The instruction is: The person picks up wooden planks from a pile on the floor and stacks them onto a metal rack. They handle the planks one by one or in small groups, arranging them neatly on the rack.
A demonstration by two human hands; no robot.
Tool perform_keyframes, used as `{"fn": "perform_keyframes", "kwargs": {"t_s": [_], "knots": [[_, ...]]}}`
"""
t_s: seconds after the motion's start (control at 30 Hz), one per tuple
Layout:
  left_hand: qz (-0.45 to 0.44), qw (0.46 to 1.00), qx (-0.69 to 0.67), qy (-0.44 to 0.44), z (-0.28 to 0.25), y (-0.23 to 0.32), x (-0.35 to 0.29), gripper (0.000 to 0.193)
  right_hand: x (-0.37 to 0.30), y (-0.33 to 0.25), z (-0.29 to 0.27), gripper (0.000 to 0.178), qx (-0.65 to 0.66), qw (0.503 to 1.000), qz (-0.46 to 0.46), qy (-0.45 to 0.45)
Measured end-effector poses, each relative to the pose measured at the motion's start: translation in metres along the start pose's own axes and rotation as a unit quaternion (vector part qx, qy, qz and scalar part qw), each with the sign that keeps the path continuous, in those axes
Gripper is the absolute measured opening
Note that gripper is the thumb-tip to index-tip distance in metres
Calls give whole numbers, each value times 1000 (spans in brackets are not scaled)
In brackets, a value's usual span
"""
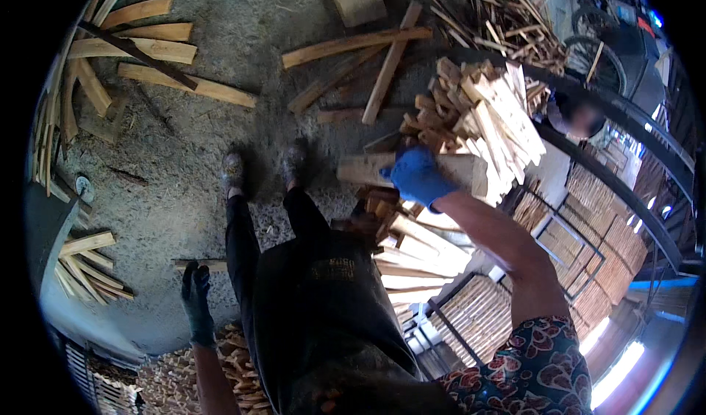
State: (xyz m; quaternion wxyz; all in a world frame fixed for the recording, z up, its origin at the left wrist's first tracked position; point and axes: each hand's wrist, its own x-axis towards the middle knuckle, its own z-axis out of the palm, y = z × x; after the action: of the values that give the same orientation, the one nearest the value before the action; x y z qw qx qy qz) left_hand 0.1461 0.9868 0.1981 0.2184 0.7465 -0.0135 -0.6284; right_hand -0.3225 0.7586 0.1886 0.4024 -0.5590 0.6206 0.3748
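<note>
The person's right hand, in a bright blue glove, is holding a pale, flat wooden board near its middle. Its fingers are closing over the board's edge, with one digit showing along the near face (the far fingertips are hidden, so how tightly they are pressing I cannot tell). The board is lying crosswise in front of the person, to the right of the feet, between two piles. Beyond it, a heap of short, light-brown wooden blocks and sticks is catching bright light; nearer the body, a second pile of pale split wood pieces is spreading beside the long black apron.

The left hand, in a dark grey-green glove, is hanging out to the side with its fingers loosely parted and slightly bent, gripping nothing visible. A narrow wooden strip is lying just beside its fingertips in the view; whether they are touching I cannot tell.

On the rough grey concrete floor, long tan planks are fanning out at the upper left, and crossed boards are lying ahead of the feet. Neat stacks of sawn wooden slats are standing at the right, while another person is showing near the upper right.
</note>
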Motion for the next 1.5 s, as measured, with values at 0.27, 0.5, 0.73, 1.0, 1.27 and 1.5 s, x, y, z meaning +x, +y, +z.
{"fn": "perform_keyframes", "kwargs": {"t_s": [0.27, 0.5, 0.73, 1.0, 1.27, 1.5], "knots": [[0, 996, 76, -38, -22, 24, 0, 49, -118, -25, -57, 62, 89, 954, -179, 224], [17, 972, 207, -108, -8, 127, -2, 50, -265, -24, 17, 80, 725, 672, -86, 124], [24, 936, 324, -134, -24, 177, 37, 47, -377, -76, 163, 83, 935, 316, 112, 117], [115, 804, 514, -275, 55, 157, -2, 49, -441, -164, 337, 71, 968, 234, 88, 30], [61, 655, 684, -316, 127, 85, -42, 38, -478, -402, 475, 63, 956, -156, 216, 121], [10, 484, 792, -370, 212, 73, 26, 40, -441, -499, 417, 69, 850, -440, 199, 210]]}}
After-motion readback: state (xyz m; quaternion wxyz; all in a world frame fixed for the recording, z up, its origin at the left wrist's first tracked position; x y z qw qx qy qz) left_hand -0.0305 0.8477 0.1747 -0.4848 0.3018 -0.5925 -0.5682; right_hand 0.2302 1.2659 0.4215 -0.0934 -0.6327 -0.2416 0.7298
